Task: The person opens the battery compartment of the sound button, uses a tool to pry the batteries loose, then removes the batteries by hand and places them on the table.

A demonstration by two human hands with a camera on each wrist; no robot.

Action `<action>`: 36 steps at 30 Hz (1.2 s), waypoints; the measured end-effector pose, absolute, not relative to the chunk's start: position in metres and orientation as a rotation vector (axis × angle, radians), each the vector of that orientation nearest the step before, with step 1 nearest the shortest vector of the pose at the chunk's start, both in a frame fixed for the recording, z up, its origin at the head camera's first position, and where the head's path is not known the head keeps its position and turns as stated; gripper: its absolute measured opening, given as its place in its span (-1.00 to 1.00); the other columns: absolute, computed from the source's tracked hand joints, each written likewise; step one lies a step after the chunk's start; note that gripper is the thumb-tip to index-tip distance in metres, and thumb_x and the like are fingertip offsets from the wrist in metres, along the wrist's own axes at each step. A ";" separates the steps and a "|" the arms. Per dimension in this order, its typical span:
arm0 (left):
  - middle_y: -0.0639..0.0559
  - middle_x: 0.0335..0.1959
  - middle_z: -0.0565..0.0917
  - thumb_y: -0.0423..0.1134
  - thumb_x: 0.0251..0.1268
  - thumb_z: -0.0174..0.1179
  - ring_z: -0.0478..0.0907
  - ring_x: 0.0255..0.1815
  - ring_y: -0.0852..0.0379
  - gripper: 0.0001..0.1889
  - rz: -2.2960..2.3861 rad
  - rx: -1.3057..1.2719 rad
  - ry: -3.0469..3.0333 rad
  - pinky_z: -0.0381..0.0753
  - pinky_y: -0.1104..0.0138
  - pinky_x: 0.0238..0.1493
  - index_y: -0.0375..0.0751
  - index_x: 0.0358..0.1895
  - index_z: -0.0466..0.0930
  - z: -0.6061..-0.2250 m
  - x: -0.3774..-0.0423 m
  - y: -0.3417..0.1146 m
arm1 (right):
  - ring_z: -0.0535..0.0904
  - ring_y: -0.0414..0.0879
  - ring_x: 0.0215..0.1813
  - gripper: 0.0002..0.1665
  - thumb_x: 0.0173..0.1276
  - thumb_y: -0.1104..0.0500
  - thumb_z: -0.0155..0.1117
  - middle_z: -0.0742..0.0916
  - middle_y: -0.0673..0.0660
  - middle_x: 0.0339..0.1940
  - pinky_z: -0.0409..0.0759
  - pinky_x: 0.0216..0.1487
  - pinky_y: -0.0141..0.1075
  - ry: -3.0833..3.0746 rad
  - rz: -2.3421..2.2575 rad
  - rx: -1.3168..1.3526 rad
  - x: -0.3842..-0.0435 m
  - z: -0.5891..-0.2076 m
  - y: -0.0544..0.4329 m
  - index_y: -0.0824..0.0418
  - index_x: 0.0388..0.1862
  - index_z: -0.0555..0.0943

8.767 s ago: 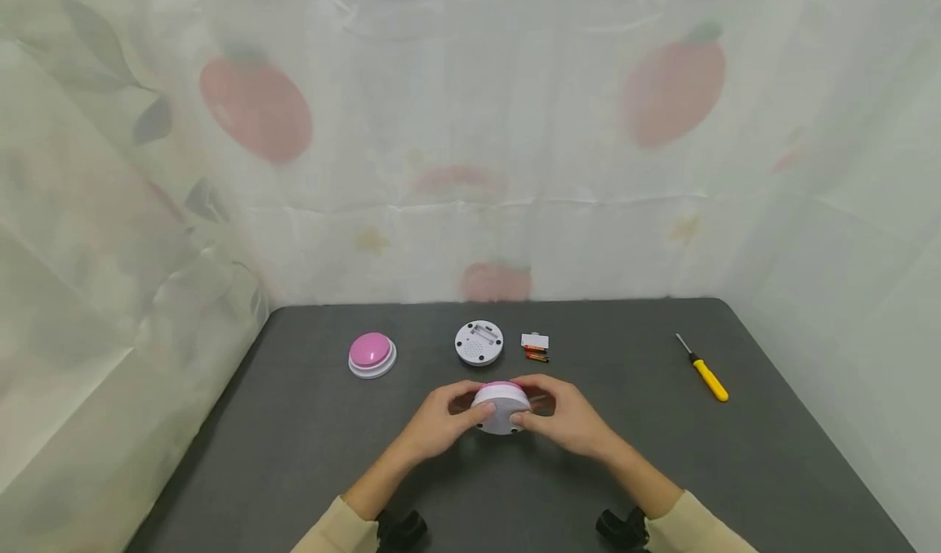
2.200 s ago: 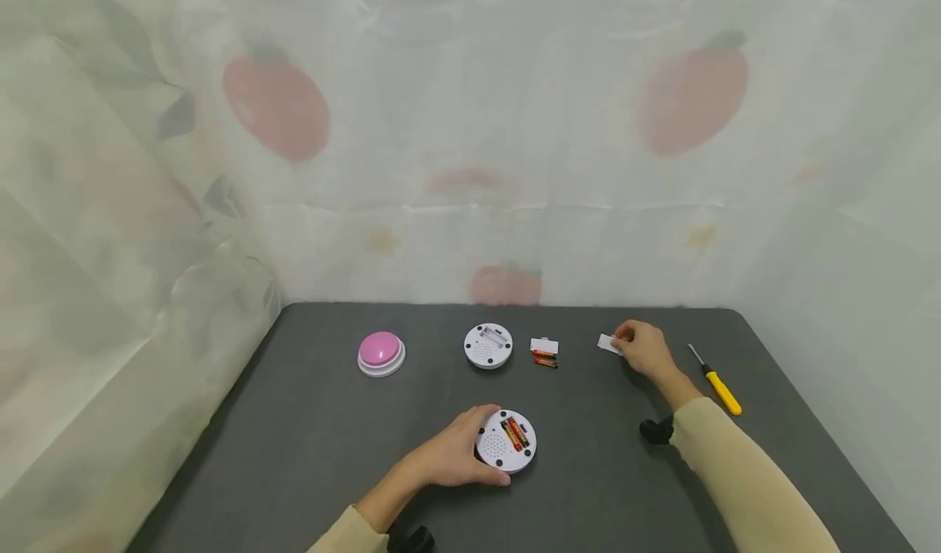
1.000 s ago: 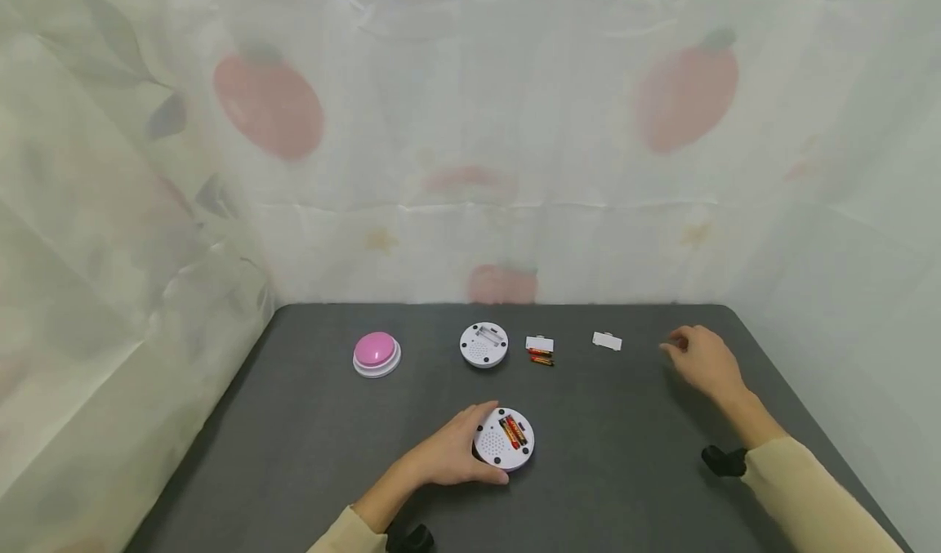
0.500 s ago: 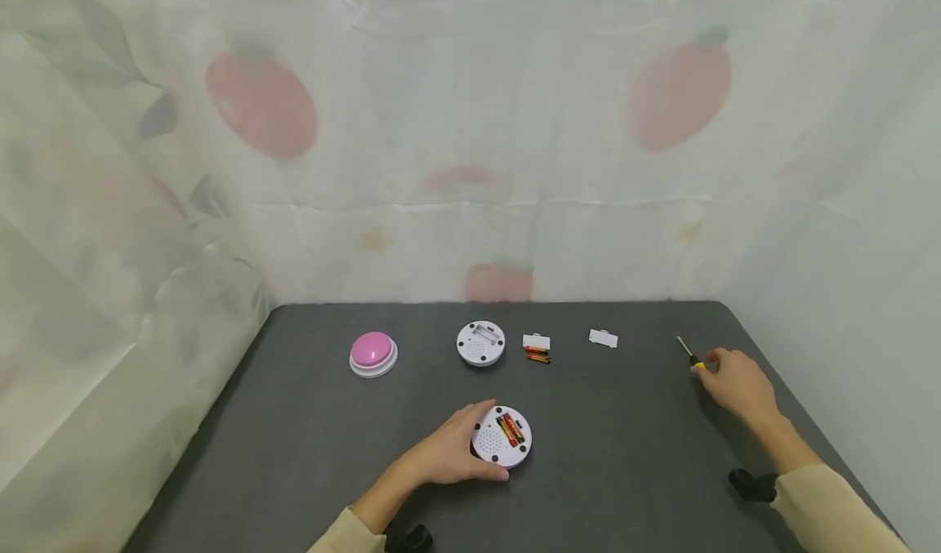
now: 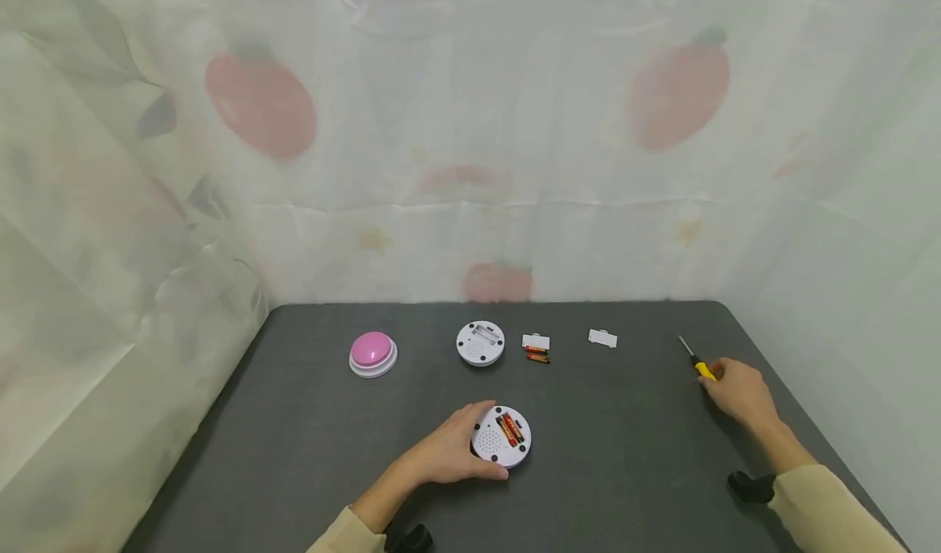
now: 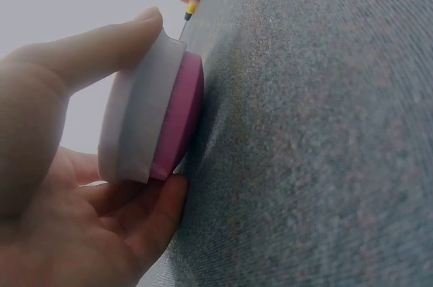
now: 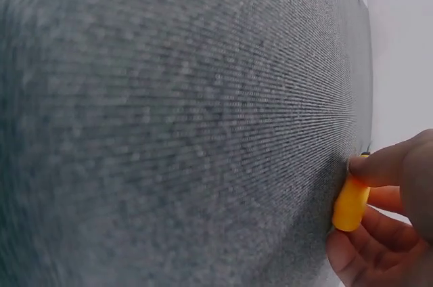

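My left hand (image 5: 457,448) grips a round white push-button (image 5: 502,437) by its rim, thumb on one side and fingers on the other. The button lies upside down, its pink dome (image 6: 181,114) facing the table in the left wrist view. Two orange-and-black batteries (image 5: 510,430) sit in its uncovered compartment. On the right, my right hand (image 5: 738,391) pinches the yellow handle (image 7: 351,202) of a screwdriver (image 5: 694,359) between thumb and fingers. The shaft points away toward the back of the table; most of the handle is hidden by the hand in the head view.
At the back stand a pink-topped button (image 5: 372,352) and an upturned button (image 5: 480,343) with an open battery compartment. Right of them lie a white battery cover (image 5: 536,341), two batteries (image 5: 537,354) and another white cover (image 5: 603,338). Patterned curtains surround the dark table (image 5: 603,455).
My right hand set down the white cover at the back, moved right to the screwdriver and took hold of its handle. Earlier, both hands held the button; the left still holds it.
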State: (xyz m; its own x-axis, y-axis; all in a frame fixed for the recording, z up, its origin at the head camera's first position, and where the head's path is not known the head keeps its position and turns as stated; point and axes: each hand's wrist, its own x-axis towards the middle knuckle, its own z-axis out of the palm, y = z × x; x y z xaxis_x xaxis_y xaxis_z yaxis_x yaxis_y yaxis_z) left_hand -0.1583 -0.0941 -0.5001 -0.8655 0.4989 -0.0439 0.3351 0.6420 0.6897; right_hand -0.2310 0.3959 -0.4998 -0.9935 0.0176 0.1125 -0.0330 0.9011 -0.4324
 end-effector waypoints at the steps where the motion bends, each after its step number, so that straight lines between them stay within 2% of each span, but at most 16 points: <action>1: -0.07 0.36 0.44 0.22 -0.06 0.53 0.36 0.34 -0.03 0.09 1.034 0.677 2.633 0.36 0.03 0.32 -0.23 0.52 0.24 -0.500 -0.158 -0.094 | 0.61 0.38 -0.19 -0.57 0.37 0.20 0.25 0.67 0.54 -0.13 0.56 -0.22 0.20 -2.948 0.679 0.007 -0.231 -0.500 0.396 0.62 -0.05 0.58; 10: -0.11 0.40 0.42 0.22 -0.05 0.53 0.34 0.39 -0.08 0.11 1.036 0.656 2.615 0.34 -0.03 0.34 -0.23 0.53 0.22 -0.500 -0.156 -0.094 | 0.61 0.34 -0.20 -0.61 0.37 0.23 0.22 0.69 0.50 -0.15 0.56 -0.21 0.17 -2.862 0.749 0.024 -0.229 -0.494 0.382 0.60 -0.06 0.63; 19: -0.13 0.44 0.38 0.20 -0.05 0.54 0.26 0.47 -0.14 0.12 1.082 0.639 2.596 0.25 -0.11 0.40 -0.23 0.55 0.20 -0.501 -0.156 -0.094 | 0.62 0.20 -0.24 -0.68 0.38 0.24 0.26 0.72 0.41 -0.18 0.55 -0.32 -0.06 -2.761 0.864 0.085 -0.221 -0.479 0.352 0.49 -0.06 0.68; 30: -0.10 0.32 0.47 0.20 -0.04 0.54 0.43 0.18 0.06 0.09 1.077 0.704 2.641 0.41 0.09 0.24 -0.29 0.51 0.25 -0.501 -0.157 -0.097 | 0.62 0.14 -0.16 -0.71 0.45 0.19 0.26 0.74 0.30 -0.13 0.56 -0.26 -0.12 -2.745 1.026 0.189 -0.213 -0.467 0.324 0.38 -0.01 0.70; 36: -0.06 0.32 0.47 0.20 -0.02 0.53 0.42 0.17 0.09 0.08 1.065 0.697 2.634 0.41 0.12 0.23 -0.25 0.52 0.24 -0.500 -0.157 -0.099 | 0.62 0.06 -0.14 -0.78 0.44 0.21 0.28 0.74 0.23 -0.11 0.57 -0.21 -0.16 -2.765 1.109 0.248 -0.210 -0.464 0.307 0.30 -0.04 0.71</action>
